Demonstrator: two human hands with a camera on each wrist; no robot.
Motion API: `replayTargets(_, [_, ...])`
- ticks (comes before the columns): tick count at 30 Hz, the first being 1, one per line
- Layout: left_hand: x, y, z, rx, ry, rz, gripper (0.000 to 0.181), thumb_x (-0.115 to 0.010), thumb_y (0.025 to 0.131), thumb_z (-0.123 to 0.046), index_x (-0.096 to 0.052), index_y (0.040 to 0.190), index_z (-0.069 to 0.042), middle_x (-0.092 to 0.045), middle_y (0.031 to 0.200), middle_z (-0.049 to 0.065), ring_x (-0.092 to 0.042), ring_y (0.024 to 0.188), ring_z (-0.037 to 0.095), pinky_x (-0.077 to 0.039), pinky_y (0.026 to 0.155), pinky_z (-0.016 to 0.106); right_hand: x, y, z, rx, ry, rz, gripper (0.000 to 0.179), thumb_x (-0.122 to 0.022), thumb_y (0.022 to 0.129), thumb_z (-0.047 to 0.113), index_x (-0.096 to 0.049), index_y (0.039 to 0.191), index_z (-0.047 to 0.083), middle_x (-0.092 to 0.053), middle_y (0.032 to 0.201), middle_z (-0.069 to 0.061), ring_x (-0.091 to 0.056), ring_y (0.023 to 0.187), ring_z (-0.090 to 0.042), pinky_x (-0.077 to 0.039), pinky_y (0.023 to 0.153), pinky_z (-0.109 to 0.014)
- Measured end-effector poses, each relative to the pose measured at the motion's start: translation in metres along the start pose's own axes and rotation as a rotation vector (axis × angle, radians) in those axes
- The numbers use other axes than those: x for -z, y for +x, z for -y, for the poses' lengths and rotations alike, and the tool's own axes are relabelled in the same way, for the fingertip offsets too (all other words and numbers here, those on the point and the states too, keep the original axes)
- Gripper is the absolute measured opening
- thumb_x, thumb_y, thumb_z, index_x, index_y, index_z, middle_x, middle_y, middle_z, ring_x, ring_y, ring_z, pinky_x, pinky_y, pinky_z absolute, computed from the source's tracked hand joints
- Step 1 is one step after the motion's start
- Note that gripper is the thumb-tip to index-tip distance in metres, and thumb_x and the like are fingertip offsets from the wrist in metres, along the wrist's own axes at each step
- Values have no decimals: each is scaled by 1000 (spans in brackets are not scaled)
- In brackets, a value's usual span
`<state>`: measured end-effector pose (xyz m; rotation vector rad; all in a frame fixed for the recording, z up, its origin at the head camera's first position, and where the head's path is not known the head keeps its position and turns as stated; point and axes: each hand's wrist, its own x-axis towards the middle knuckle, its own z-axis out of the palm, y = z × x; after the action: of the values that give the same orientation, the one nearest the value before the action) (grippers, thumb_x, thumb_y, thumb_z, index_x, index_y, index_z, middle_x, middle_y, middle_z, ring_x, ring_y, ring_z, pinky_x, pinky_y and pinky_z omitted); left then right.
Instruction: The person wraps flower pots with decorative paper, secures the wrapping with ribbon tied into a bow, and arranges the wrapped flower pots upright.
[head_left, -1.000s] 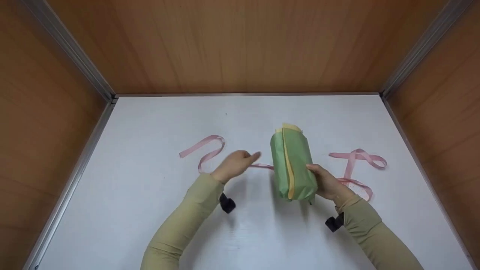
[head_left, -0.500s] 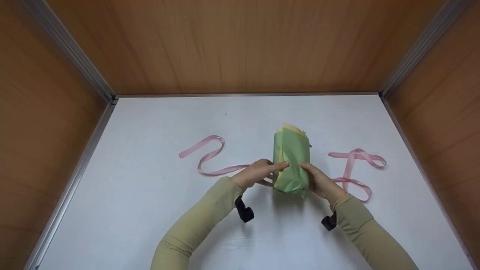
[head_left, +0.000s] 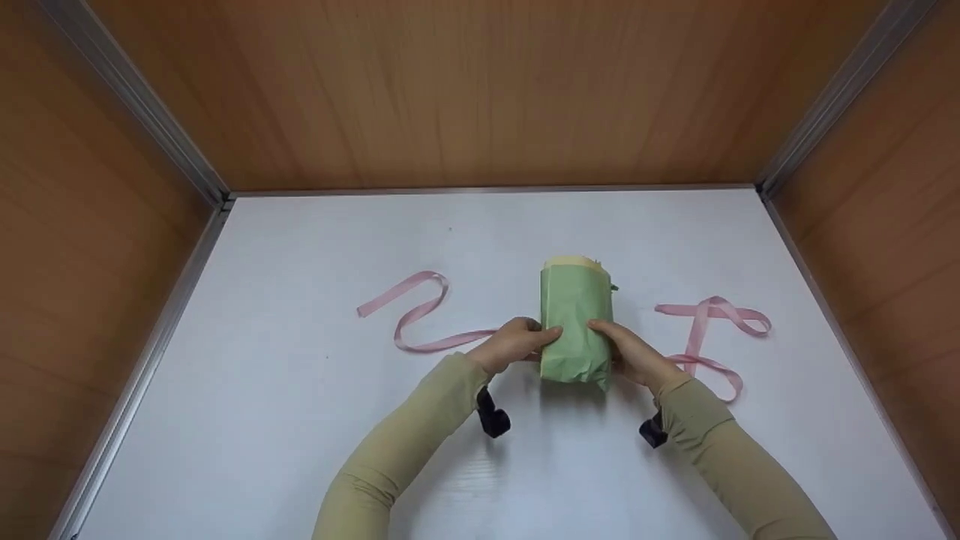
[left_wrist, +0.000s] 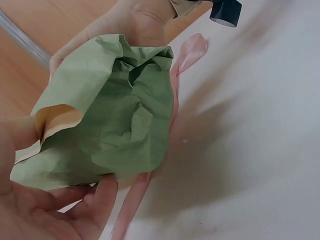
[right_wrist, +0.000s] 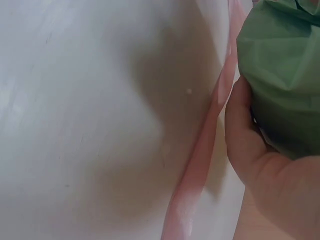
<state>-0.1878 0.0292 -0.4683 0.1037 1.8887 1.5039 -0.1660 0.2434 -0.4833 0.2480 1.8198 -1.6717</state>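
Note:
Between both hands is a roll-shaped package (head_left: 576, 319) wrapped in green paper with a yellow inner layer at its far end. My left hand (head_left: 514, 345) grips its left side, thumb on top and fingers beneath. On the right side my right hand (head_left: 637, 356) holds it the same way. In the left wrist view the crumpled folded end of the green paper (left_wrist: 135, 115) faces the camera. A pink ribbon (head_left: 420, 315) runs along the table and passes under the package; the part beneath is hidden in the head view. The ribbon (right_wrist: 200, 155) also shows below the package in the right wrist view.
The ribbon's right part (head_left: 701, 330) lies looped on the white table (head_left: 285, 420). Wooden panels (head_left: 480, 90) with metal edge strips stand at the back and both sides. A small black camera (head_left: 493, 420) hangs from each wrist.
The left hand has come right from above the ribbon and taken hold of the package. The package has turned, so its yellow-edged seam has shifted left, and it now stands straighter.

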Motion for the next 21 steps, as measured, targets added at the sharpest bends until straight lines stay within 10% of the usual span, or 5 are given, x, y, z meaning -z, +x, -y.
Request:
replayTargets(7, [1, 7, 11, 12, 10, -42, 50, -58, 94, -34, -52, 122, 7, -60, 113, 14, -59, 107, 25, -49, 93, 37, -2, 5, 2, -27, 21, 21, 83, -41, 93, 50, -6, 147, -3, -25, 146, -24, -33, 132, -30, -24, 114, -46])
replayTargets(21, [-2, 13, 23, 24, -21, -55, 55, -56, 94, -37, -48, 130, 4, -60, 118, 12, -59, 109, 22, -47, 96, 36, 12, 15, -8, 16, -50, 63, 88, -49, 89, 58, -15, 145, -1, -49, 124, -12, -55, 107, -17, -45, 92, -33])
